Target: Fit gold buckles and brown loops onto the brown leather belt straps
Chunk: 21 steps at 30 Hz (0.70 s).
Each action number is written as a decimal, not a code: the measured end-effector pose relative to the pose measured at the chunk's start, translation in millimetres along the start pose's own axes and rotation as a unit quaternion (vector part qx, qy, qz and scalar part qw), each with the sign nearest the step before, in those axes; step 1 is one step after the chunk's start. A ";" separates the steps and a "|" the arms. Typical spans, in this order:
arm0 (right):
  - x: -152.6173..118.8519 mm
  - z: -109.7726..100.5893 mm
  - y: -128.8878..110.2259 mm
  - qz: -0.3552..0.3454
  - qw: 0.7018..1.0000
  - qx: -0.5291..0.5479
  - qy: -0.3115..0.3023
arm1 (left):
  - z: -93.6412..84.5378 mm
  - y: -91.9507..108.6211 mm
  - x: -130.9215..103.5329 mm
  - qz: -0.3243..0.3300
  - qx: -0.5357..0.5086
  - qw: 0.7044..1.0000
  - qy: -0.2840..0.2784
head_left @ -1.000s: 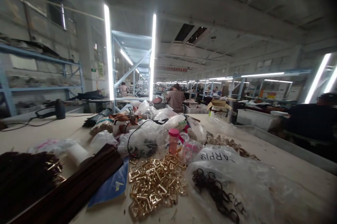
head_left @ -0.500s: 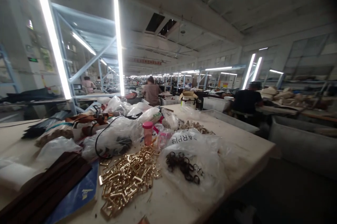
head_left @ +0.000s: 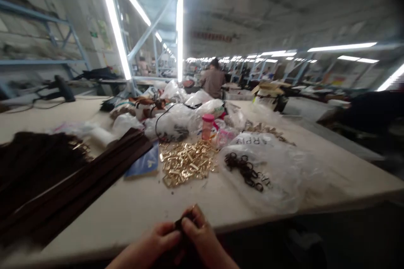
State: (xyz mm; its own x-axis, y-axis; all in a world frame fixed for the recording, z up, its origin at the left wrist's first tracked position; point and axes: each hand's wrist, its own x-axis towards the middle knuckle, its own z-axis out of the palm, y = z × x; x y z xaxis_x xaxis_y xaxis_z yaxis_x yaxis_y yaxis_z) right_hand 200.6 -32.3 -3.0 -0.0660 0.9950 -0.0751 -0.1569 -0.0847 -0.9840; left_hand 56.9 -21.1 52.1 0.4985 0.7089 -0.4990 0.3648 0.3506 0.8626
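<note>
Both hands are close together at the table's front edge. My left hand [head_left: 160, 237] is closed on a dark brown strip [head_left: 179, 223]. My right hand [head_left: 198, 229] pinches the same strip, and a small gold-coloured glint shows at its fingertips; blur hides its shape. Beyond them lies a pile of gold rectangular buckles [head_left: 187, 163]. To its left are a blue booklet [head_left: 143, 162] and long dark brown strips [head_left: 85, 176]. Dark rings [head_left: 244, 170] rest on a clear plastic bag [head_left: 284, 176] to the right.
A pink-lidded jar [head_left: 207, 126] stands behind the buckles, beside heaped plastic bags [head_left: 176, 119]. The table's front edge [head_left: 268, 221] runs to the right. Farther back are an open cardboard box [head_left: 268, 90] and a seated person [head_left: 213, 79].
The view has turned left and down, so the table's contents sit higher and farther right. Both hands have come into view with the dark strip, and more brown strips show at left.
</note>
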 end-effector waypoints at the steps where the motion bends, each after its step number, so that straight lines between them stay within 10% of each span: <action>1: -2.9 0.4 1.7 0.035 0.999 0.030 -0.002 | -1.6 -4.4 -1.2 -0.016 -0.033 0.999 -0.018; 21: -2.0 -4.3 7.3 0.158 0.972 0.163 -0.061 | -3.6 -11.7 -1.6 -0.015 -0.122 0.990 -0.066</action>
State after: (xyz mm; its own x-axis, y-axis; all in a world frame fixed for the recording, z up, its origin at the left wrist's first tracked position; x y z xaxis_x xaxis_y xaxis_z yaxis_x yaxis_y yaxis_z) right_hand 203.9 -34.8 -10.8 -0.2760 0.9042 -0.3260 -0.4127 -0.4178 -0.8094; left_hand 49.0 -24.1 43.1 0.5953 0.6150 -0.5171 0.1885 0.5187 0.8339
